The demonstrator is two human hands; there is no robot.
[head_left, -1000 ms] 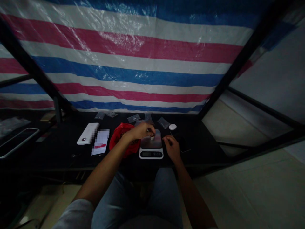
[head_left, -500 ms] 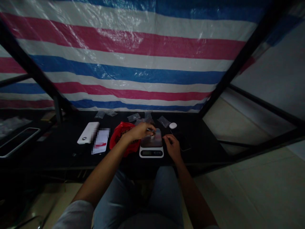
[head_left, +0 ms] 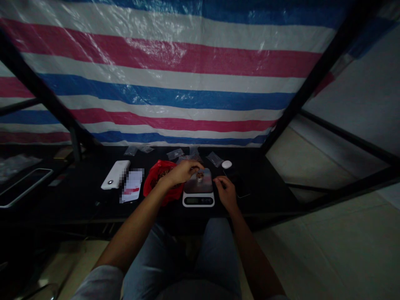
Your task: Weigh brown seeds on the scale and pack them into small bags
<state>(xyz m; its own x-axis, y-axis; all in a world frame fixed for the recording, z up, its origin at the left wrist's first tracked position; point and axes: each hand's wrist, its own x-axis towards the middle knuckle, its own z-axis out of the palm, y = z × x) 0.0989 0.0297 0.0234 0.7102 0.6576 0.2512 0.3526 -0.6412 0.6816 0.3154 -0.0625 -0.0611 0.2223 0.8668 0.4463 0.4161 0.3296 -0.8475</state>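
My left hand [head_left: 188,170] hovers over the left back part of a kitchen scale [head_left: 198,201], its fingers slightly bent and apart, with nothing visible between them. On the scale's metal plate stands a small white cup-like holder [head_left: 199,180] topped with a little heap of brown pieces [head_left: 200,176], just beyond my fingertips. My right hand [head_left: 226,191] rests on the table right of the scale, fingers curled in; I see nothing in it. Under my left wrist sits a red bag [head_left: 178,192], opened at the top, with many small brown pieces [head_left: 162,171] inside.
Several clear plastic bags [head_left: 215,158] lie behind the scale, near a round white object [head_left: 226,164]. A dark phone [head_left: 242,187] is right of my right hand. Leftward are a lit phone [head_left: 133,183] and a white power-bank-like device [head_left: 115,175]. A striped sheet [head_left: 187,96] hangs behind.
My left hand has lifted slightly off the holder, and its heap of brown pieces now shows beneath the fingers. My right hand has stayed in place.
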